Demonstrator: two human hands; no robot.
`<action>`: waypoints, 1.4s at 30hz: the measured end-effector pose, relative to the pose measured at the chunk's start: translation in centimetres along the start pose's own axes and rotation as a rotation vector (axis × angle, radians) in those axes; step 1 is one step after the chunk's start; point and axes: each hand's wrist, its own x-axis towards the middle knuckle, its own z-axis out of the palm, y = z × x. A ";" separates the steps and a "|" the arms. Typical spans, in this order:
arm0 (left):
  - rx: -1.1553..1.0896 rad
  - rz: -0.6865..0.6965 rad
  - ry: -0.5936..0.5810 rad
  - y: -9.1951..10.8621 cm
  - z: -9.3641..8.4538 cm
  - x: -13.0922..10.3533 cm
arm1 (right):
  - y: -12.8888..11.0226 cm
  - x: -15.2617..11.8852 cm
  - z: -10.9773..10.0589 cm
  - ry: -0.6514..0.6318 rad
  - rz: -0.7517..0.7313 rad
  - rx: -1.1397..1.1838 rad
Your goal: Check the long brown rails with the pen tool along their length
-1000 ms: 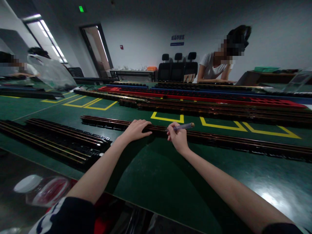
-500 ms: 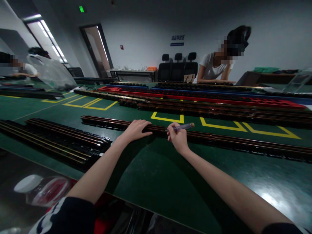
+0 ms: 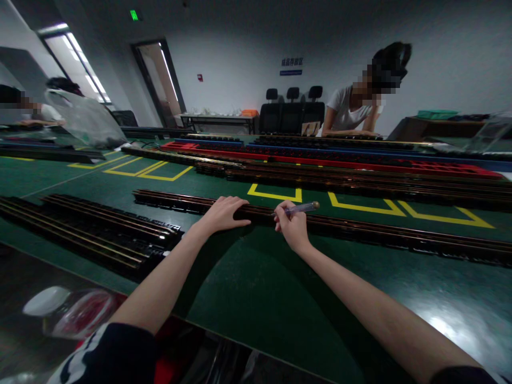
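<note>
A long dark rail (image 3: 372, 232) with copper-coloured lines along its length lies across the green table in front of me. My left hand (image 3: 224, 213) rests on it with the fingers laid over the top and the thumb spread apart on the near side. A little to the right, my right hand (image 3: 293, 226) is closed around a slim pen-like tool (image 3: 302, 208) with a translucent barrel and a brownish end. Its tip points down and left at the rail; whether it touches, I cannot tell.
More dark rails (image 3: 88, 229) lie to the left, near my left forearm. Beyond are stacked rails (image 3: 340, 176) and a red tray (image 3: 448, 166). A clear jar (image 3: 80, 314) with a white lid stands lower left. Across the table a person (image 3: 356, 106) leans forward.
My left thumb has shifted very slightly. Both hands, the tool and the rail otherwise stay where they were.
</note>
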 end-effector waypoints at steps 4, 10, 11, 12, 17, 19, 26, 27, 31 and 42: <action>-0.002 0.005 0.001 0.0 -0.1 0.0 | 0.1 0.0 0.1 0.009 0.001 0.015; 0.000 0.011 0.005 0.0 -0.1 -0.1 | 0.0 0.0 0.0 0.003 0.002 0.012; 0.002 0.010 0.006 0.0 0.0 0.0 | -0.1 0.0 0.0 0.001 0.002 0.009; 0.005 0.008 0.007 0.0 0.0 0.0 | -0.1 0.0 -0.1 -0.001 0.002 0.004; 0.030 -0.033 0.008 0.2 0.2 0.2 | -0.1 0.0 -0.1 -0.006 -0.001 -0.004; 0.049 -0.053 0.017 0.4 0.3 0.3 | 0.0 0.0 -0.1 -0.007 -0.007 0.000; 0.098 -0.103 0.028 1.0 0.3 0.4 | -0.1 -0.1 -0.1 -0.008 -0.008 -0.014; 0.102 -0.106 0.025 1.1 0.3 0.4 | -0.2 -0.1 -0.1 -0.007 -0.009 -0.015; 0.119 -0.111 0.024 1.2 0.2 0.5 | -0.2 -0.1 -0.1 0.011 -0.012 -0.021; 0.122 -0.067 0.078 1.3 0.0 0.4 | -0.2 -0.1 0.0 -0.028 -0.040 -0.032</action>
